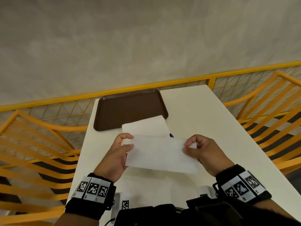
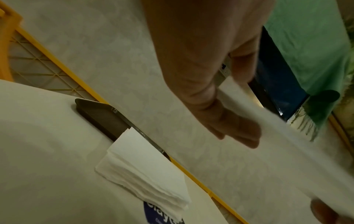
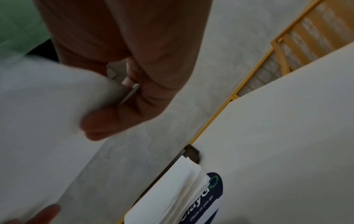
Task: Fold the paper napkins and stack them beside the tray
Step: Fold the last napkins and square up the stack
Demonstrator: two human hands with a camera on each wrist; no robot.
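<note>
From the head view, the left hand (image 1: 119, 154) and the right hand (image 1: 201, 153) are apart, and each one pinches one short end of a white napkin (image 1: 161, 154). The napkin is held up above the white tabletop (image 1: 203, 115), close to the person. Its long side runs from left to right, between the two hands. Just past it, on the far side, lies one stack of napkins (image 1: 145, 127). The stack touches the near right corner of one brown tray (image 1: 128, 108), and a bit of it seems to lie over the tray's edge. To reach the stack, the napkin has to go straight away from the person, and both hands look about as near to it.

From the left wrist view, the thumb and fingers (image 2: 239, 128) of the left hand clamp the edge of the held napkin (image 2: 277, 136). The stack (image 2: 145, 169) has many thin sheets, too many to count, and it lies partly on a blue sticker (image 2: 159, 212).

From the right wrist view, the right hand (image 3: 138, 91) nips the napkin's end (image 3: 47, 106), which is blurry. One stack (image 3: 172, 194), one tray corner (image 3: 192, 153) and one blue sticker (image 3: 208, 197) show here too.
</note>
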